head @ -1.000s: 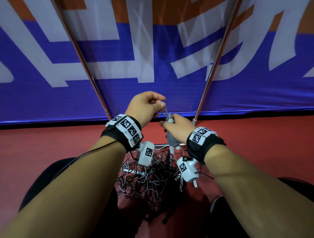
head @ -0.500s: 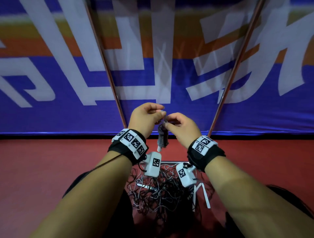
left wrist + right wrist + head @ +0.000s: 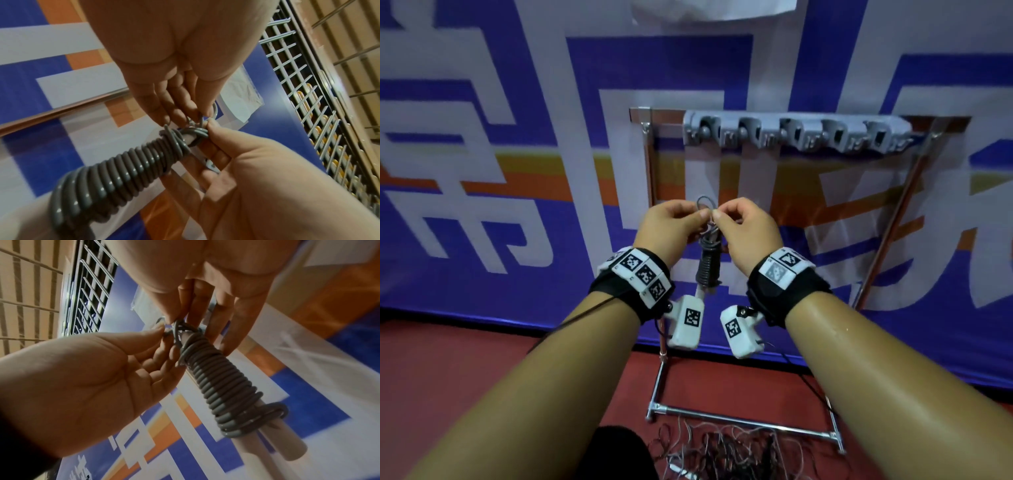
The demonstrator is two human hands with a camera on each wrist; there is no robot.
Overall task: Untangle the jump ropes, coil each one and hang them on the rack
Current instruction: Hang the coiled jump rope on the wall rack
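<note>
Before the rack (image 3: 794,135), both hands (image 3: 671,229) (image 3: 746,233) pinch a coiled grey rope (image 3: 708,263).

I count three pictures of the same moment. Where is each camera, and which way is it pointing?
Head: worn on the head, facing forward and down at the silver metal rack with grey hooks; both forearms, the left hand and right hand show.
Left wrist: under the left wrist, looking along the palm and up; left hand near, right hand opposite.
Right wrist: mirrored; right hand near, left hand opposite.
Shared: the grey jump rope coiled round its white handles, its top loop pinched in both hands' grip.
</note>
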